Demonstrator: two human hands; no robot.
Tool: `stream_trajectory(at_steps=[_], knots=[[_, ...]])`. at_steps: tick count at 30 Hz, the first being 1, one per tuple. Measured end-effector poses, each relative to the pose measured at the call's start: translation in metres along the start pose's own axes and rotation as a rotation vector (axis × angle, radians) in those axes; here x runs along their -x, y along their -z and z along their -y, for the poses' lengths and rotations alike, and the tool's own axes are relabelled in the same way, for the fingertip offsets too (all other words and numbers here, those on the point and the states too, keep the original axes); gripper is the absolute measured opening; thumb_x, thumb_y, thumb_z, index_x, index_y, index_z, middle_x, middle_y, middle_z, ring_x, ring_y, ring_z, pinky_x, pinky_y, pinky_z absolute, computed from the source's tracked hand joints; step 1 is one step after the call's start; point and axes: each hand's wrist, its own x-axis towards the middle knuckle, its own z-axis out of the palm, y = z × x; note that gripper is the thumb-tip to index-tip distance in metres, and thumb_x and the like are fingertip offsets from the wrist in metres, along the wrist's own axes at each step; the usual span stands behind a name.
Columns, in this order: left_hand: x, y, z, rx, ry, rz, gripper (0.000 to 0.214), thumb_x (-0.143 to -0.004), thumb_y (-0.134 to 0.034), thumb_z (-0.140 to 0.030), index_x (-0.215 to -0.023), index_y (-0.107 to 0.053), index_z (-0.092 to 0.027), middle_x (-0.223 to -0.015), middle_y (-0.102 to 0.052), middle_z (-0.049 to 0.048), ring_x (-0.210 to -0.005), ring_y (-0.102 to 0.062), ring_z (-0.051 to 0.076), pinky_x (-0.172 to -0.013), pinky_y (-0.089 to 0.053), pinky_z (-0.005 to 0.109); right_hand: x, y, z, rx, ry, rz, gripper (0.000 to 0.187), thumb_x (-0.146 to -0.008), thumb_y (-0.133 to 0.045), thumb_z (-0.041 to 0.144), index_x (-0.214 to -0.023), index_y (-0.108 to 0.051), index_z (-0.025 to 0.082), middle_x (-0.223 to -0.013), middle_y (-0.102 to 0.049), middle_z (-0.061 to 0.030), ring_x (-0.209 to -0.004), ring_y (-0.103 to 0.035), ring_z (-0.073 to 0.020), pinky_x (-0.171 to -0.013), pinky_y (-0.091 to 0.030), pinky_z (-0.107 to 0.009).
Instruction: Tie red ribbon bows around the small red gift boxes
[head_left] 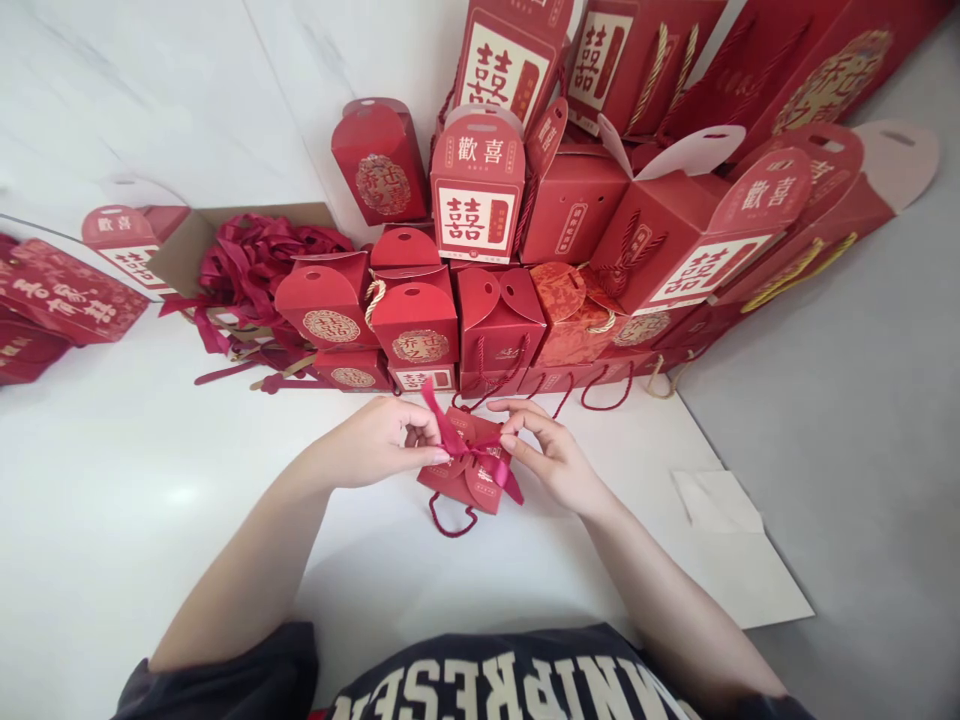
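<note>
A small red gift box [471, 477] with a dark red cord handle lies on the white table [150, 520] in front of me. A red ribbon [459, 440] is crossed over its top. My left hand [382, 440] pinches one end of the ribbon at the box's left side. My right hand [546, 447] pinches the other part of the ribbon at the box's right side. Both hands have their fingers closed on the ribbon.
A pile of red gift boxes [480, 300] and tall red bags [510, 60] stands behind the small box. A cardboard box of loose red ribbons [255, 265] sits at the left. Flat white paper sheets [742, 560] lie at the right on the grey floor [862, 400].
</note>
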Motion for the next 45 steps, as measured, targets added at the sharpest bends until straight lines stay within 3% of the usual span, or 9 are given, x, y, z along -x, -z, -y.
stream_trajectory(at_steps=[6, 10, 14, 16, 23, 29, 35, 39, 45], knots=[[-0.003, 0.006, 0.007, -0.173, -0.050, -0.036, 0.021, -0.086, -0.058, -0.034, -0.074, -0.059, -0.017, -0.067, -0.056, -0.0021, -0.061, -0.048, 0.012, -0.059, -0.035, 0.023, 0.004, 0.013, -0.002, 0.113, 0.040, 0.039, 0.011, -0.094, -0.054, 0.028, -0.086, -0.060, 0.023, -0.123, -0.059, -0.0064, -0.123, -0.051, -0.0214, -0.107, -0.035, -0.042], [-0.001, 0.009, 0.003, -0.162, -0.160, -0.098, 0.021, -0.087, -0.052, -0.020, -0.102, -0.066, -0.020, -0.091, -0.058, 0.0022, -0.078, -0.054, 0.014, -0.069, -0.041, 0.023, 0.001, 0.016, -0.001, 0.112, 0.007, 0.088, 0.010, -0.094, -0.054, 0.032, -0.095, -0.059, 0.024, -0.119, -0.061, -0.0059, -0.117, -0.055, -0.0219, -0.105, -0.039, -0.042], [0.009, 0.016, -0.001, -0.089, -0.294, 0.217, 0.034, -0.088, -0.047, -0.010, -0.088, -0.077, -0.026, -0.095, -0.059, 0.0029, -0.084, -0.057, 0.013, -0.076, -0.043, 0.022, -0.006, 0.018, 0.006, 0.142, 0.034, 0.148, 0.019, -0.095, -0.051, 0.035, -0.111, -0.059, 0.027, -0.122, -0.060, -0.0062, -0.117, -0.056, -0.0218, -0.104, -0.041, -0.042], [0.013, 0.018, -0.003, -0.086, -0.312, 0.291, 0.037, -0.085, -0.047, -0.006, -0.079, -0.077, -0.025, -0.093, -0.060, 0.0024, -0.084, -0.058, 0.012, -0.079, -0.043, 0.021, -0.011, 0.018, 0.013, 0.206, 0.073, 0.160, 0.019, -0.095, -0.052, 0.035, -0.110, -0.061, 0.026, -0.123, -0.060, -0.0067, -0.117, -0.056, -0.0223, -0.104, -0.041, -0.042], [0.019, 0.015, -0.008, -0.219, -0.226, 0.044, 0.024, -0.087, -0.054, -0.017, -0.098, -0.073, -0.027, -0.093, -0.058, 0.0009, -0.079, -0.057, 0.012, -0.073, -0.043, 0.022, -0.035, 0.016, 0.035, 0.366, 0.116, 0.204, 0.017, -0.095, -0.053, 0.035, -0.104, -0.061, 0.024, -0.120, -0.060, -0.0066, -0.115, -0.055, -0.0214, -0.102, -0.041, -0.039], [0.016, 0.012, -0.007, -0.273, -0.236, -0.009, 0.021, -0.090, -0.057, -0.030, -0.103, -0.073, -0.030, -0.089, -0.062, -0.0008, -0.077, -0.057, 0.011, -0.070, -0.041, 0.022, -0.045, 0.016, 0.030, 0.405, 0.053, 0.364, 0.012, -0.089, -0.060, 0.031, -0.082, -0.059, 0.021, -0.115, -0.059, -0.0054, -0.112, -0.055, -0.0203, -0.099, -0.041, -0.036], [0.010, 0.010, -0.001, -0.313, -0.132, -0.088, 0.018, -0.088, -0.058, -0.036, -0.097, -0.067, -0.023, -0.083, -0.063, -0.0011, -0.070, -0.055, 0.013, -0.063, -0.038, 0.023, -0.045, 0.025, 0.030, 0.344, -0.011, 0.465, 0.021, -0.082, -0.068, 0.037, -0.078, -0.055, 0.022, -0.119, -0.059, -0.0039, -0.118, -0.052, -0.0221, -0.102, -0.039, -0.038], [0.006, 0.007, -0.002, -0.307, -0.095, -0.047, 0.013, -0.086, -0.059, -0.034, -0.087, -0.059, -0.020, -0.071, -0.057, -0.0035, -0.062, -0.050, 0.011, -0.056, -0.034, 0.022, -0.046, 0.028, 0.030, 0.354, -0.062, 0.505, 0.025, -0.082, -0.068, 0.042, -0.078, -0.055, 0.022, -0.117, -0.060, -0.0047, -0.119, -0.052, -0.0244, -0.102, -0.039, -0.039], [0.003, 0.005, -0.003, -0.214, -0.117, 0.107, 0.009, -0.084, -0.057, -0.027, -0.079, -0.056, -0.020, -0.058, -0.050, -0.0068, -0.051, -0.042, 0.008, -0.052, -0.030, 0.020, -0.047, 0.033, 0.030, 0.318, -0.043, 0.542, 0.014, -0.083, -0.068, 0.029, -0.079, -0.057, 0.021, -0.127, -0.056, -0.0049, -0.128, -0.046, -0.0229, -0.107, -0.035, -0.039]])
